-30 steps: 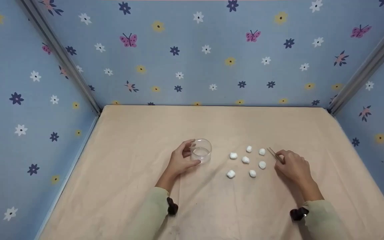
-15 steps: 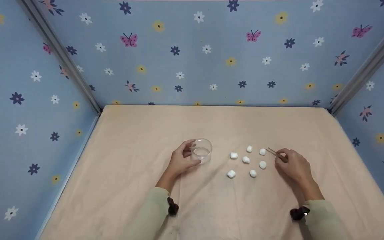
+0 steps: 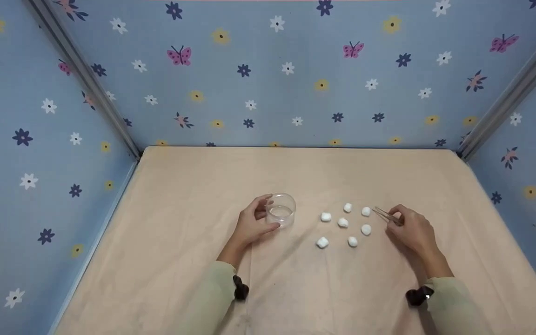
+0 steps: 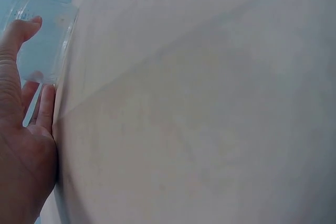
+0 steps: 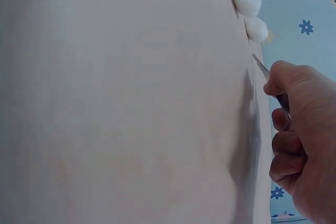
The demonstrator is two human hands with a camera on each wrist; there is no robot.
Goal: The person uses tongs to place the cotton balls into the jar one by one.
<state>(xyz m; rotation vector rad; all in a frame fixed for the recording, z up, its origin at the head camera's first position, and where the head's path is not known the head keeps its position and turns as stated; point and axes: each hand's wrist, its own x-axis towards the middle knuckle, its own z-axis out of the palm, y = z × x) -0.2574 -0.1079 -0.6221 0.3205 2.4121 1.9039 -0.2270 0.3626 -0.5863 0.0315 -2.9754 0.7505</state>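
Note:
My left hand (image 3: 252,222) grips a clear, round container (image 3: 281,209) from its left side, thumb in front and fingers behind; it stands upright on the table. In the left wrist view the thumb lies along the wall of the clear container (image 4: 47,45). On the right, my right hand (image 3: 412,230) pinches a pair of metal tweezers (image 3: 387,215), tips apart and pointing left. Those tips are right by a white cotton ball (image 3: 366,211). In the right wrist view, one tweezer arm (image 5: 261,66) sticks out past the thumb, with the other fingers curled below.
Several more cotton balls (image 3: 343,223) lie scattered between the container and the tweezers. A beige cloth (image 3: 193,181) with creases covers the table. Blue flowered panels (image 3: 268,70) enclose the back and both sides, with grey metal posts (image 3: 86,79) at the corners.
The right hand has turned the tweezers so they point more to the left, toward the nearest cotton ball. The left hand and container stay in place.

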